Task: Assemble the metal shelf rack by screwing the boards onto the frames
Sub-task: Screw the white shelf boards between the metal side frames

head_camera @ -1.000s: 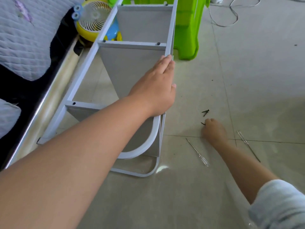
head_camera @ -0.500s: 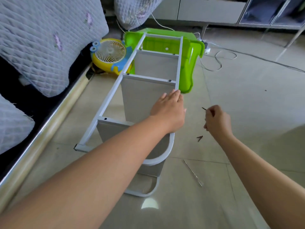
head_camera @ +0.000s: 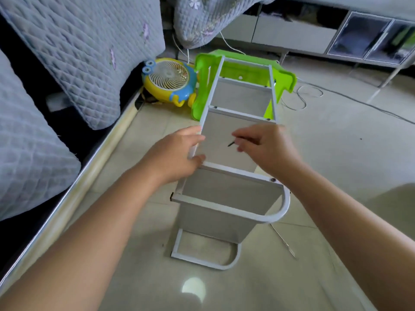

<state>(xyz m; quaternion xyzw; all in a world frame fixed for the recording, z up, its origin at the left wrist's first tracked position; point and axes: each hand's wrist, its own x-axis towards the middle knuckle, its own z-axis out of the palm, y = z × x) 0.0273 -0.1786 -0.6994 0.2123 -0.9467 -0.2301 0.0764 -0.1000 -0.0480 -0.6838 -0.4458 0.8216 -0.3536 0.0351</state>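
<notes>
Right hand [head_camera: 267, 149] was down at the loose screws on the floor tile 1 s ago; now it is raised over the pale grey metal shelf rack [head_camera: 226, 176], thumb and fingers pinching 1 small dark screw [head_camera: 231, 144], tip pointing left above the middle grey board [head_camera: 224, 142]. Left hand [head_camera: 179, 153] has shifted from the right-side rail to the left white frame rail [head_camera: 205, 115], fingers curled round it just beside the near-left corner of that board, steadying it. Rack lies on its side on the beige tiled floor [head_camera: 336, 153], far end against the upturned green plastic stool [head_camera: 285, 79], rounded end nearest the camera. Dark screw heads show at several board corners, incl. the near-right one [head_camera: 273, 180]; the corner under the left hand is hidden, cannot tell if it is screwed. Judgement: screw fetched, next comes seating it in a left-rail hole. Thin metal screwdriver [head_camera: 283, 241] lies on the floor by the rack's near right side, not in hand. Yellow toy fan [head_camera: 168, 81] sits left of the stool.
</notes>
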